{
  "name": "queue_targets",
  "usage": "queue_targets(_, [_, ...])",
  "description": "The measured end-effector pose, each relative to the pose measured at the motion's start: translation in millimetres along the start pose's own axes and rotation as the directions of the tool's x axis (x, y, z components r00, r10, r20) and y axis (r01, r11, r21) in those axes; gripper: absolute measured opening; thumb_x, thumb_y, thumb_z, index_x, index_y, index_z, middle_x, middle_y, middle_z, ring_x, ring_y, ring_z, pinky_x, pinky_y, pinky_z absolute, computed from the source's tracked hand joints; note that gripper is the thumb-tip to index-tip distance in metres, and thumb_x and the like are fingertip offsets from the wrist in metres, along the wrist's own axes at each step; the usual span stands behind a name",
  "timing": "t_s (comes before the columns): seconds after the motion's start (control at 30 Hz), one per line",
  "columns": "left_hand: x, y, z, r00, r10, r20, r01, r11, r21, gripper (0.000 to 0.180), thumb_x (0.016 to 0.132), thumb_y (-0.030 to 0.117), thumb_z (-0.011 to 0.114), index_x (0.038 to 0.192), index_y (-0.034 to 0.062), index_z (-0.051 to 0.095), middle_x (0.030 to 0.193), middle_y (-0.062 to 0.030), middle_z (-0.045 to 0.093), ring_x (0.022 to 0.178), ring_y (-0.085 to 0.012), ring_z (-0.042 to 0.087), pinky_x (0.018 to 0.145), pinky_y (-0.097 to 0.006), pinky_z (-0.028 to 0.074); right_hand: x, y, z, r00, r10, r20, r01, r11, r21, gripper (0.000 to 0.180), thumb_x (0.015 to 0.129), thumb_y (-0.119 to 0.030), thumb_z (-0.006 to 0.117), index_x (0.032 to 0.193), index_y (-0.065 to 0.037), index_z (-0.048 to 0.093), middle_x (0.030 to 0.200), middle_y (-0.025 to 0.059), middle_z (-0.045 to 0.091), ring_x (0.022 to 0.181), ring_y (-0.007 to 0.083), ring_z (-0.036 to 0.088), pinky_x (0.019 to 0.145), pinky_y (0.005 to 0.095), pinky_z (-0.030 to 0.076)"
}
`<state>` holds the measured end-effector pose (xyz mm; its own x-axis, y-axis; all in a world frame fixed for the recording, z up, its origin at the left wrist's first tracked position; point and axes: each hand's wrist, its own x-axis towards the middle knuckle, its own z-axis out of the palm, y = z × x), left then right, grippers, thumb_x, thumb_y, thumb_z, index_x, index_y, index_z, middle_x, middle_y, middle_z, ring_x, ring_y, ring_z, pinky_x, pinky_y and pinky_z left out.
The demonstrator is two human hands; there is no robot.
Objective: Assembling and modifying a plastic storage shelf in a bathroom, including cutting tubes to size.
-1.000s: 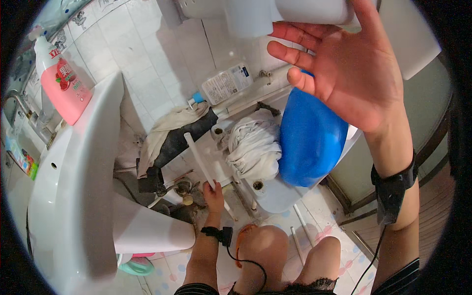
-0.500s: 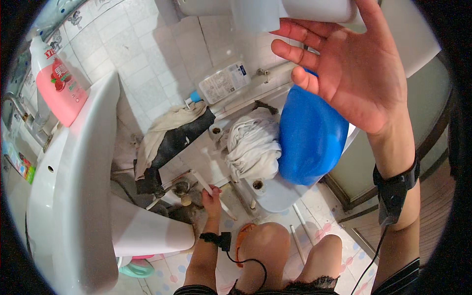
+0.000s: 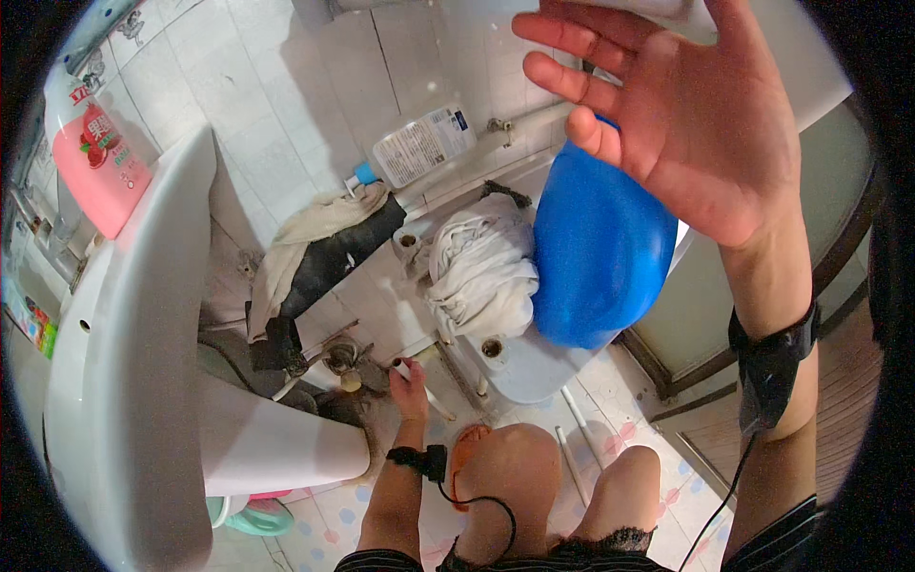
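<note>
My left hand (image 3: 411, 391) is closed round a short white pipe (image 3: 437, 405), low down beside the sink pedestal (image 3: 286, 434). One end of the pipe pokes out above the fingers, the other slants down toward the floor. Raised at the upper right, my right hand (image 3: 696, 133) is open, palm in view, fingers spread and slightly bent. A white surface at the top edge lies close to its fingers; whether they touch cannot be made out. Below that hand is a blue plastic basin (image 3: 605, 248), resting against a bunched white cloth (image 3: 486, 272).
A white sink (image 3: 133, 353) fills the left side, with a pink bottle (image 3: 100, 167) on its rim. A clear bottle (image 3: 424, 148) lies by the wall near a dark and beige cloth bundle (image 3: 319, 253). White rods (image 3: 572, 462) lie on the patterned floor beside my knees.
The pipe in my left hand has tipped, its upper end now nearer the fingers. A pale cylinder by my right fingertips has left the view. The whole view has shifted slightly.
</note>
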<state>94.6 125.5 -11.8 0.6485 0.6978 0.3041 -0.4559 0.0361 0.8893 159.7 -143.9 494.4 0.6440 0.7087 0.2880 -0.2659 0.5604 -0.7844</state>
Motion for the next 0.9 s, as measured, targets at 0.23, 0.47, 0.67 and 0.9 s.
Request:
queue_targets(0.23, [-51.7, -100.4, -73.3, 0.902, -0.372, 0.22, 0.136, 0.726, 0.674, 0.02, 0.087, 0.022, 0.055, 0.092, 0.0033, 0.051, 0.077, -0.0051, 0.052, 0.065, -0.0154, 0.051, 0.059, -0.03, 0.043, -7.5, 0.6, -5.6, 1.0, -0.002, -0.027, 0.001, 1.0, -0.018, 0.073, 0.084, -0.055, 0.043, 0.123, 0.006, 0.037, 0.107, 0.0195, 0.05, 0.098, 0.0278, 0.053, 0.074, 0.0337, 0.048])
queue_targets(0.47, [-75.0, -192.7, -137.0, 0.868, -0.484, 0.115, 0.371, 0.784, 0.498, 0.021, 0.092, 0.02, 0.045, 0.105, 0.0031, 0.043, 0.075, -0.0046, 0.049, 0.065, -0.0146, 0.051, 0.058, -0.031, 0.043, -20.6, 1.6, -24.4, 0.999, -0.017, -0.034, 0.015, 0.998, -0.055, 0.072, 0.085, -0.055, 0.043, 0.122, 0.005, 0.039, 0.109, 0.0187, 0.05, 0.1, 0.0283, 0.052, 0.074, 0.0335, 0.048])
queue_targets(0.67, [-79.9, -173.7, -85.0, 0.863, -0.496, 0.097, 0.408, 0.796, 0.447, 0.021, 0.093, 0.021, 0.044, 0.106, 0.0039, 0.043, 0.07, -0.0019, 0.049, 0.059, -0.0117, 0.046, 0.054, -0.028, 0.041, -26.8, -4.2, -31.3, 0.996, -0.027, -0.084, 0.016, 0.991, -0.13, 0.07, 0.085, -0.055, 0.043, 0.122, 0.005, 0.04, 0.111, 0.0181, 0.05, 0.102, 0.0287, 0.052, 0.075, 0.0333, 0.049])
queue_targets(0.9, [-44.6, -108.4, -92.6, 0.896, -0.356, 0.264, 0.062, 0.69, 0.721, 0.027, 0.093, 0.027, 0.045, 0.111, 0.0064, 0.046, 0.066, 0.0002, 0.047, 0.053, -0.0093, 0.044, 0.047, -0.024, 0.037, 17.6, 31.3, 6.9, 0.999, -0.002, -0.052, -0.004, 0.993, -0.118, 0.069, 0.085, -0.056, 0.042, 0.121, 0.004, 0.042, 0.113, 0.0173, 0.05, 0.104, 0.0292, 0.052, 0.075, 0.0331, 0.05])
